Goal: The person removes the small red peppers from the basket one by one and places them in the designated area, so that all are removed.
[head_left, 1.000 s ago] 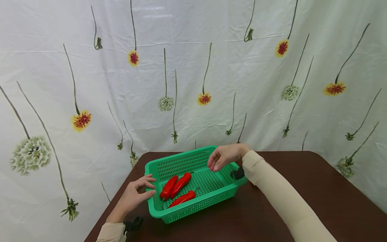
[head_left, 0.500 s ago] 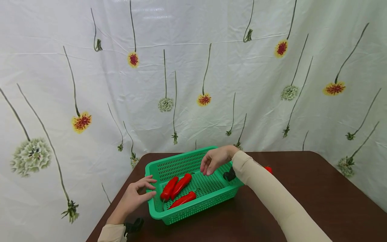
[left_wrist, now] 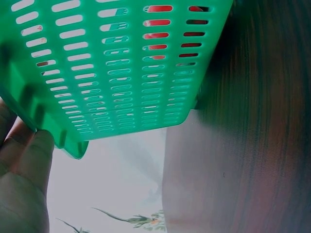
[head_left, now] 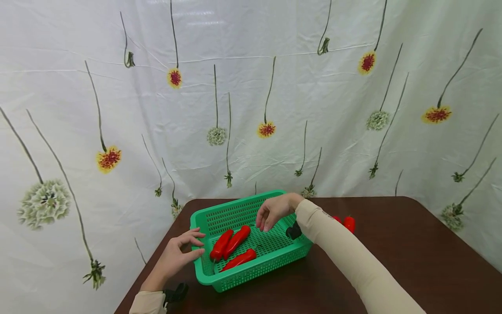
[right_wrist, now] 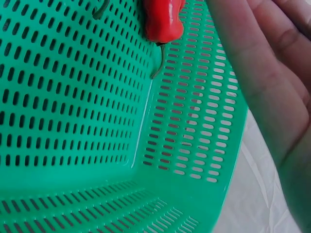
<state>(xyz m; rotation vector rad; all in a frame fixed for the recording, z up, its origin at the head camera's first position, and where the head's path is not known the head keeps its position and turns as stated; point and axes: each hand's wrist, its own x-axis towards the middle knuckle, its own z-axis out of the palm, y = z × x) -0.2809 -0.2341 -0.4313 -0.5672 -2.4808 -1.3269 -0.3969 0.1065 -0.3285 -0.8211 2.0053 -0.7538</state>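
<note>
A green perforated plastic basket [head_left: 266, 257] sits on the dark table, with three red chili peppers inside it: two side by side, one pepper [head_left: 240, 260] nearer the front wall. My left hand [head_left: 172, 257] is at the basket's left end, fingers and thumb apart and touching its rim; the left wrist view shows the basket's outer wall [left_wrist: 121, 92] beside the fingers [left_wrist: 36, 155]. My right hand [head_left: 274, 211] hovers over the basket with loosely bent fingers and nothing held. In the right wrist view, one pepper [right_wrist: 164, 22] with its stem hangs into view beyond the hand.
Partly behind the right sleeve [head_left: 345, 248], red peppers [head_left: 349, 223] lie on the brown table [head_left: 396, 244], right of the basket. A white floral curtain [head_left: 251, 100] hangs behind the table's far edge. Black straps with devices are worn on both wrists.
My right hand has shifted left over the basket, toward the peppers. As the forearm moved, red peppers on the table behind it came into view. The left hand stays at the rim.
</note>
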